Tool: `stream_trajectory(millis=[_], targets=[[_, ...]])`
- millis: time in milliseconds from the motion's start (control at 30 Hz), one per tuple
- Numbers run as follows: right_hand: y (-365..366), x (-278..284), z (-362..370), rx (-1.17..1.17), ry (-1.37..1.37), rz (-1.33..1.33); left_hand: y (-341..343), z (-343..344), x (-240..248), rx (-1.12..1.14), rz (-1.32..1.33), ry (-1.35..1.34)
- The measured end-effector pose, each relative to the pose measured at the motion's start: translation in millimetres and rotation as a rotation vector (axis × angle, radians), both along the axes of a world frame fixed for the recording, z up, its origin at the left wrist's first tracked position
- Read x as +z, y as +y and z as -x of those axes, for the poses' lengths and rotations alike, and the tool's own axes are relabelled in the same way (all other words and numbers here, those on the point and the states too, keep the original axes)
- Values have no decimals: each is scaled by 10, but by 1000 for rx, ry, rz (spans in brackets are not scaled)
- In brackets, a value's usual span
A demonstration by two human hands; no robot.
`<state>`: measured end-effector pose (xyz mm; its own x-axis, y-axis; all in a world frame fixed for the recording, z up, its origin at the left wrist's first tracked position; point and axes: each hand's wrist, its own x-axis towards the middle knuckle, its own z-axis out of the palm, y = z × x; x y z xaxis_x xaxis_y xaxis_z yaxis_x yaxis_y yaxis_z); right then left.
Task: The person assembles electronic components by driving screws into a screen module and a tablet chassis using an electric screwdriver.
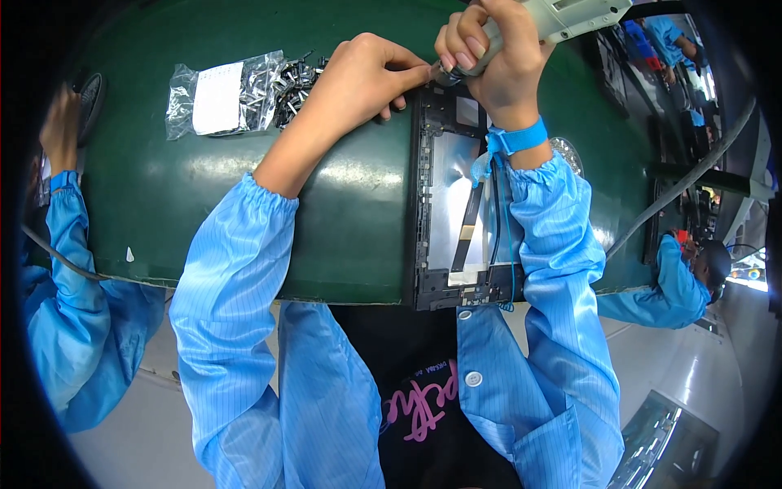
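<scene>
An opened tablet body (423, 204) with a black frame and silver inner plate lies on the green table, its lower end at the front edge. A dark ribbon cable (465, 236) runs along its inside. My right hand (511, 69) is wrapped round a pale grey electric screwdriver (570, 18), its tip at the tablet's far left corner. Beside that tip, my left hand (358, 81) pinches with thumb and forefinger; what lies between them is hidden. A blue wrist strap (524, 137) circles my right wrist, its cord hanging over the tablet.
Left of my left hand lies a clear bag (181, 102) with a white label, and small black parts (295, 96) spill from it. A grey cable (684, 183) crosses at right. Co-workers in blue sleeves sit on both sides, one person's hand (61, 130) at far left.
</scene>
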<state>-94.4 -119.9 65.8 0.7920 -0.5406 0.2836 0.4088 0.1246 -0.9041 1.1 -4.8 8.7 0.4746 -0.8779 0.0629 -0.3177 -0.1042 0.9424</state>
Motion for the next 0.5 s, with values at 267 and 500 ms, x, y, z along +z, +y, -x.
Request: stream_trajectory(millis=[267, 500], targets=[[84, 49, -15, -36, 88, 22, -7, -2, -32, -5, -24, 17], [72, 37, -26, -51, 69, 14, -7, 2, -27, -1, -54, 13]])
